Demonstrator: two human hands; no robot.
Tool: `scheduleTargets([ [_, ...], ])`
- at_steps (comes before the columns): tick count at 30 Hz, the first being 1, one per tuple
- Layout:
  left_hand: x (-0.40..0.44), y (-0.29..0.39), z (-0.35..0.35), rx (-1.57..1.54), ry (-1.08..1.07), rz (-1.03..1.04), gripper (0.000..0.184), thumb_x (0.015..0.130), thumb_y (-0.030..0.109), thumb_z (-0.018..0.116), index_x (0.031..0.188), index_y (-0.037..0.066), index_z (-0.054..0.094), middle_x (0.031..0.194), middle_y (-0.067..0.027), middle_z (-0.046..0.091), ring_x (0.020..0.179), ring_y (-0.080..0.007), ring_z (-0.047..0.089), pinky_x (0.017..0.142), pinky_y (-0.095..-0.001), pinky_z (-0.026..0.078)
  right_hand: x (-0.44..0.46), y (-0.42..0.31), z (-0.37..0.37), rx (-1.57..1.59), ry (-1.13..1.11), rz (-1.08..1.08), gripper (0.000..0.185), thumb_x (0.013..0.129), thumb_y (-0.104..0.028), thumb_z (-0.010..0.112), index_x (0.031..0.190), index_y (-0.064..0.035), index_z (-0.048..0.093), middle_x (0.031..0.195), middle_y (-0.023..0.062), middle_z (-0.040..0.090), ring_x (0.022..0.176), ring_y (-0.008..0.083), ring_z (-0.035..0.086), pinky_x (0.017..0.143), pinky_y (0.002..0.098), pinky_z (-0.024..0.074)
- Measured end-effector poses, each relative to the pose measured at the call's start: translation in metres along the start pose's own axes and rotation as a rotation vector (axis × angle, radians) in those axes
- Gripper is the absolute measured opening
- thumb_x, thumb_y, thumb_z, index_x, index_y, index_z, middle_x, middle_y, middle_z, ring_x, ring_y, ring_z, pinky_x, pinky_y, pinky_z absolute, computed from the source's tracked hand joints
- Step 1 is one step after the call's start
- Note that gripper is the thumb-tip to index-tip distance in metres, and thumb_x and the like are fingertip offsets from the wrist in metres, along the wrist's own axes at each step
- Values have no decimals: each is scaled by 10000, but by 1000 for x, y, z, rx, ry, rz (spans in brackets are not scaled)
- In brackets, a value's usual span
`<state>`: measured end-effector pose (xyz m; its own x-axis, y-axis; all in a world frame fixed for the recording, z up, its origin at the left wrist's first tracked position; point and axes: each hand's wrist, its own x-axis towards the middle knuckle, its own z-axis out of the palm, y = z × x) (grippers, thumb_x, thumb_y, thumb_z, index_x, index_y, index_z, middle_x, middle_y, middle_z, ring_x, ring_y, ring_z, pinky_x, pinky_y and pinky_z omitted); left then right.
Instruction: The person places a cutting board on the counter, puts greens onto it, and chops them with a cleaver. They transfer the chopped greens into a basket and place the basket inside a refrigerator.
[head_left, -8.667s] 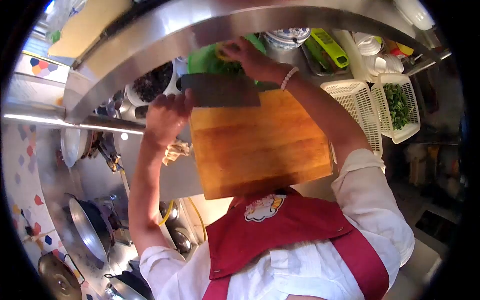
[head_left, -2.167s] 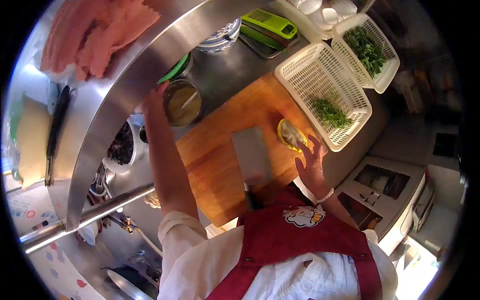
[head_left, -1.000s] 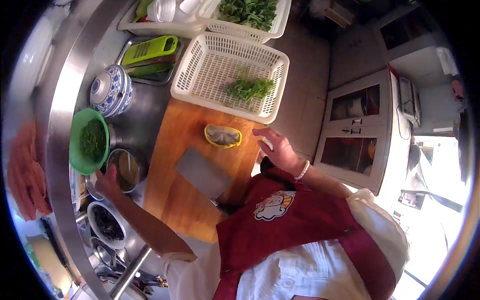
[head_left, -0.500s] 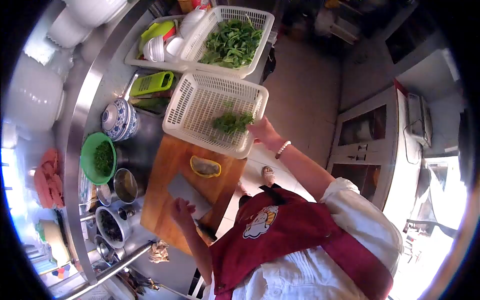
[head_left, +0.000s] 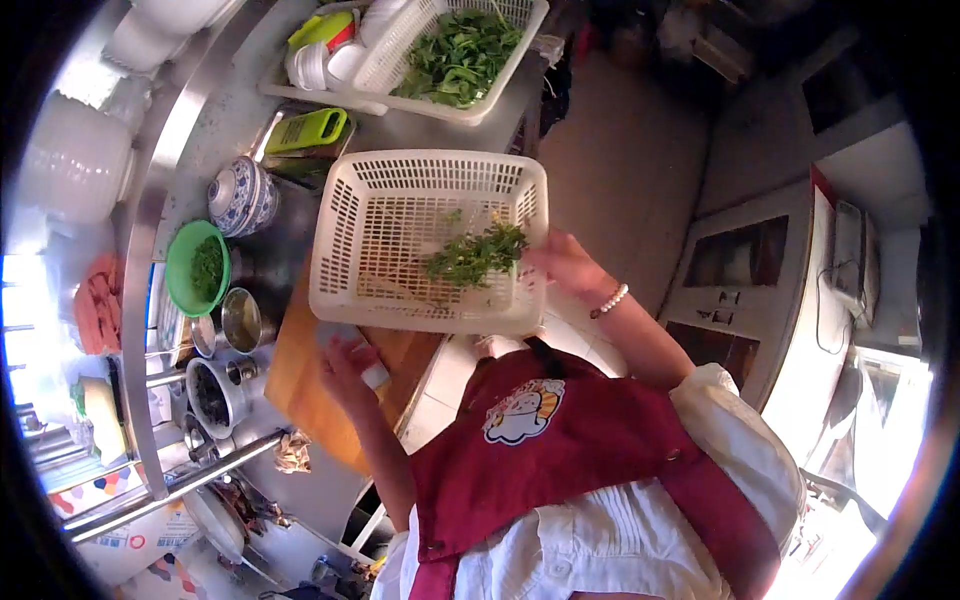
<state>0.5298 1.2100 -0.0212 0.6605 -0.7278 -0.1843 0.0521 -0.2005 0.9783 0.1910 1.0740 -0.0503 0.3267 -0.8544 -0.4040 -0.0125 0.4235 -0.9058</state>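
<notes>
A white plastic basket [head_left: 345,318] is in front of me, above the wooden cutting board [head_left: 300,375], with a small bunch of green herbs [head_left: 475,255] lying toward its right side. My right hand [head_left: 565,262], wearing a beaded bracelet, is closed on the basket's right rim, close to the herbs. Just below the basket's near left corner is my left hand [head_left: 345,368], its fingers loosely apart with nothing visible in them. A grey blade shows partly around that hand. The basket hides much of the board.
Another white basket [head_left: 375,95] of leafy greens stands at the back. Left of the board are a green grater [head_left: 308,130], a blue-and-white lidded pot [head_left: 240,197], a green colander [head_left: 180,268] of chopped greens and several metal and white bowls. A metal rail [head_left: 190,490] runs at left.
The basket has come toward me, away from the rear basket, and now covers the yellow-rimmed item on the board. My right hand moved with it; my left hand shifted slightly left and up.
</notes>
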Motion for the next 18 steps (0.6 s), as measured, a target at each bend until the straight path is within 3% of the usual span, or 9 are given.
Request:
scheduleTargets([
  [3, 8, 13, 4, -116, -78, 35, 403, 941, 313, 426, 1158, -15, 515, 903, -95, 636, 692, -163, 619, 582, -279, 508, -37, 6, -18, 46, 40, -43, 300, 787, -135, 610, 1039, 25, 580, 821, 46, 636, 682, 106, 579, 558, 235, 464],
  [6, 28, 11, 6, -58, -231, 111, 424, 942, 331, 425, 1173, -14, 511, 996, -112, 621, 800, -183, 624, 633, -299, 512, -69, 13, -27, -36, 113, -33, 385, 811, -95, 579, 1172, 27, 523, 975, 62, 631, 853, 119, 585, 757, 269, 477],
  [7, 32, 10, 4, -30, -270, 133, 425, 942, 334, 429, 1171, -14, 514, 1027, -118, 614, 837, -190, 624, 650, -305, 512, -74, 32, -29, 87, 154, -205, 354, 799, -96, 594, 1127, 25, 541, 940, 59, 631, 793, 124, 581, 657, 269, 481],
  [10, 27, 17, -18, -39, -204, 139, 395, 920, 316, 483, 1172, 15, 525, 1095, -126, 591, 813, -194, 612, 676, -306, 503, -123, 26, -21, 229, 300, -163, 344, 813, -63, 549, 1142, 31, 526, 988, 66, 622, 823, 124, 577, 697, 272, 477],
  [11, 35, 8, -33, -41, -45, 26, 385, 884, 270, 552, 1160, 3, 530, 1054, -143, 595, 736, -220, 598, 658, -319, 495, -136, 34, -28, 206, 316, -128, 349, 813, -52, 531, 1154, 26, 518, 992, 57, 616, 822, 117, 579, 685, 263, 475],
  [14, 43, -40, -107, 684, 54, 328, 391, 832, 225, 610, 1132, -14, 538, 1034, -173, 576, 788, -263, 582, 695, -350, 482, -169, 71, -35, 362, 570, -122, 351, 810, -29, 508, 1160, -10, 519, 994, 47, 605, 872, 142, 600, 715, 244, 496],
  [18, -4, -63, -134, 852, 49, 562, 374, 777, 159, 628, 1101, -14, 554, 1039, -194, 552, 938, -328, 543, 798, -401, 448, -202, 104, -37, 488, 833, -99, 408, 795, -8, 516, 1201, -23, 476, 1045, 67, 591, 887, 195, 612, 701, 325, 535],
])
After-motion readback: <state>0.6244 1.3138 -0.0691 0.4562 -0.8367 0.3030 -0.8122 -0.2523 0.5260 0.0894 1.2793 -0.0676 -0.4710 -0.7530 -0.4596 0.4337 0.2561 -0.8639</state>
